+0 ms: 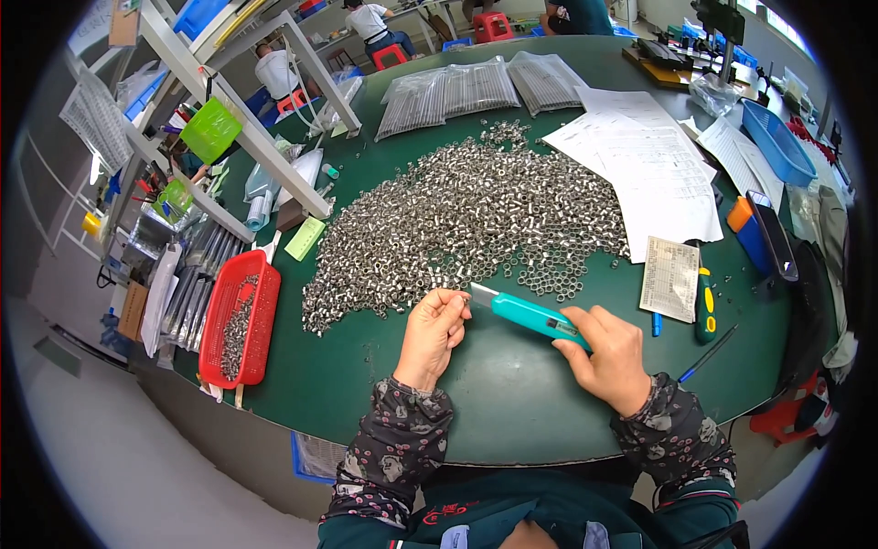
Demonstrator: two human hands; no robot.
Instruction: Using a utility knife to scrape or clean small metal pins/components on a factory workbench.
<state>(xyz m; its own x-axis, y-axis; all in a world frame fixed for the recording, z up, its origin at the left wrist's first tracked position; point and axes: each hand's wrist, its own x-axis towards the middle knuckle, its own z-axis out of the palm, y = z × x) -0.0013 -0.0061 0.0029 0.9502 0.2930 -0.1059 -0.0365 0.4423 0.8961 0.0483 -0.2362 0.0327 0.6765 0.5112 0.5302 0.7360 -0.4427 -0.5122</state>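
A teal utility knife (pixel 530 316) lies across the grip of my right hand (pixel 608 355), its short blade pointing left. My left hand (pixel 433 337) is closed in a pinch close to the blade tip. Between its thumb and forefinger seems to be one of the small metal rings, mostly covered by the fingers. Just beyond both hands spreads a wide heap of small silvery metal rings (pixel 476 206) on the green tabletop (pixel 512 403).
At the left edge stands a red basket (pixel 261 320) with more rings. Paper sheets (pixel 654 174), a printed card (pixel 670 277), a screwdriver (pixel 704 306) and a pen (pixel 709 355) lie right. Bagged metal rods (pixel 448 96) rest behind the heap. A shelf frame (pixel 215 105) rises left.
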